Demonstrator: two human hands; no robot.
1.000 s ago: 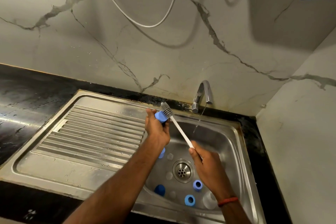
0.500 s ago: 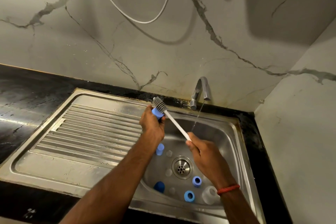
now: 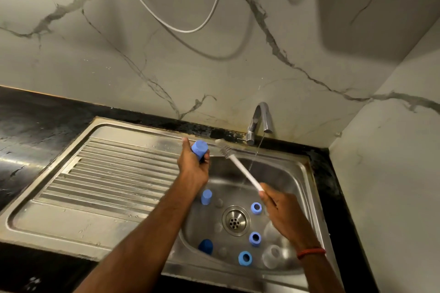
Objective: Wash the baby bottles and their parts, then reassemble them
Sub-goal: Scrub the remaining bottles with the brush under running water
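Cap of blue plastic (image 3: 199, 148), cylindrical, gripped by the left hand (image 3: 194, 169) over the steel sink (image 3: 306, 166), at its back-left edge. Right hand (image 3: 281, 211) grips a white-handled bottle brush (image 3: 242, 171), bristles just beside the cap. Blue rings (image 3: 256, 208) dot the basin below.

Steel, stone and plastic around a wet basin.

The sink (image 3: 294, 185) is brushed stainless steel with a dull sheen, and its drainboard (image 3: 114, 173) is ribbed. The tap (image 3: 258, 116) is polished chrome. The counter (image 3: 35, 126) is glossy black stone, and the wall (image 3: 166, 59) is smooth, pale and grey-veined like marble. The blue cap (image 3: 199, 148) and rings (image 3: 245, 258) look like matt plastic. The brush (image 3: 240, 169) has a smooth white plastic handle, and the clear pieces (image 3: 271, 257) look translucent.
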